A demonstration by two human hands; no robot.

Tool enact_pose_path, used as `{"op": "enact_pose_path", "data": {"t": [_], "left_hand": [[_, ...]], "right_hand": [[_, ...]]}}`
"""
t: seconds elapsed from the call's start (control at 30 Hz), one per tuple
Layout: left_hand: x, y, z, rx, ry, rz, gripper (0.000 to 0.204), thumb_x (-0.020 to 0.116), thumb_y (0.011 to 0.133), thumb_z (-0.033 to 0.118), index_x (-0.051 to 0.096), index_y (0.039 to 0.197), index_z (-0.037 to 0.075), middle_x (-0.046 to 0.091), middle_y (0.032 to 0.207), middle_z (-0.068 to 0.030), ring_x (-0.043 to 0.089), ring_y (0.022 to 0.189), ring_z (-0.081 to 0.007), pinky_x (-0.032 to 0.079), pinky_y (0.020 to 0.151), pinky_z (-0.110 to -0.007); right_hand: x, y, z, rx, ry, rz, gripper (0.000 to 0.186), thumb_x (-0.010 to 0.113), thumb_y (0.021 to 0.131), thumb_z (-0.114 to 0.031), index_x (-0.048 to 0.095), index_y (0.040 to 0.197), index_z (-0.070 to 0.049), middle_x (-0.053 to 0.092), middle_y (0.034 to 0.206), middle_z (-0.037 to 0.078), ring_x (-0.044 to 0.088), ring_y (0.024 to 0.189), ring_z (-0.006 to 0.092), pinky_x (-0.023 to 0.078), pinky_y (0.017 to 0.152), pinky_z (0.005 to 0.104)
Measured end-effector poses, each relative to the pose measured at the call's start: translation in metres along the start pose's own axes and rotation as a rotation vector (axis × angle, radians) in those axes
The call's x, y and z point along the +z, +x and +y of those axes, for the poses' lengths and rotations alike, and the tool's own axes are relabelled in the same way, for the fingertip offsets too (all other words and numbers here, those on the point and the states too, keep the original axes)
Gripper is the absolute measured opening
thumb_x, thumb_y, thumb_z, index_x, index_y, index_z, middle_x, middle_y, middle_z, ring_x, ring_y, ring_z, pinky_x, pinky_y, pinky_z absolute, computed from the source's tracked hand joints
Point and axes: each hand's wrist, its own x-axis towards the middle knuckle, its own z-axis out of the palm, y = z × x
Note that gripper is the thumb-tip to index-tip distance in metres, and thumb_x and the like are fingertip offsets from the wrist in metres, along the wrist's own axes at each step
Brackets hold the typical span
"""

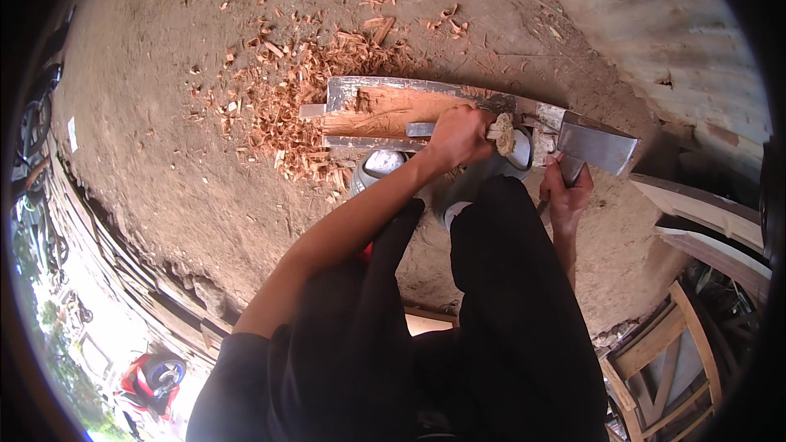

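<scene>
A long, hollowed wooden piece (368,106) with grey weathered edges lies across my shoes (383,162). My left hand (458,135) is closed over it beside a pale lumpy object (504,135) and a short grey bar (421,129); what it grips is hidden. Lower right of it, my right hand (565,187) is wrapped round the handle of a tool with a broad flat steel blade (596,146), which is at the right end of the wood.
Wood shavings (286,139) spread over the dirt floor (164,98) behind and left of the wood. A corrugated sheet (663,41) rises at upper right. Boards (696,205) and a wooden frame (634,356) are at right, a red motorbike (155,381) at lower left.
</scene>
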Motion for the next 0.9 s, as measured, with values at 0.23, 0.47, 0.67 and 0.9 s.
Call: {"op": "enact_pose_path", "data": {"t": [0.23, 0.47, 0.67, 0.9], "left_hand": [[0.004, -0.001, -0.006, 0.045, 0.015, 0.022, 0.017, 0.069, 0.064, 0.016, 0.064, 0.077, 0.006, 0.067, 0.071, -0.0195, 0.068, 0.075, -0.0415, 0.054, 0.070, -0.051], [0.003, 0.000, 0.000, -0.005, 0.042, -0.059, 0.019, 0.069, 0.066, 0.017, 0.069, 0.082, 0.007, 0.068, 0.074, -0.0201, 0.069, 0.077, -0.0410, 0.054, 0.071, -0.051], [0.002, 0.000, 0.004, -0.010, 0.076, 0.002, 0.018, 0.069, 0.068, 0.019, 0.069, 0.083, 0.008, 0.069, 0.075, -0.0199, 0.069, 0.078, -0.0408, 0.055, 0.073, -0.050], [0.001, -0.006, -0.013, -0.062, 0.204, 0.037, 0.021, 0.073, 0.070, 0.021, 0.067, 0.087, 0.010, 0.069, 0.075, -0.0183, 0.070, 0.077, -0.0388, 0.055, 0.070, -0.049]], "right_hand": [[0.011, 0.003, 0.033, -0.160, -0.356, -0.115, 0.018, 0.076, 0.089, -0.015, 0.062, 0.092, -0.004, 0.061, 0.071, 0.001, 0.056, 0.056, 0.0074, 0.044, 0.050, 0.0275], [0.009, 0.004, 0.035, -0.156, -0.457, -0.103, 0.021, 0.077, 0.087, -0.015, 0.062, 0.093, -0.002, 0.062, 0.074, 0.000, 0.057, 0.063, 0.0089, 0.048, 0.059, 0.0297], [0.016, -0.005, 0.032, -0.010, -0.286, -0.036, 0.025, 0.077, 0.085, -0.016, 0.062, 0.097, 0.001, 0.065, 0.080, 0.003, 0.062, 0.074, 0.0145, 0.051, 0.067, 0.0342], [0.018, -0.004, 0.011, 0.048, -0.382, -0.190, 0.024, 0.075, 0.087, -0.017, 0.064, 0.102, -0.001, 0.063, 0.080, 0.003, 0.058, 0.071, 0.0113, 0.049, 0.066, 0.0296]]}}
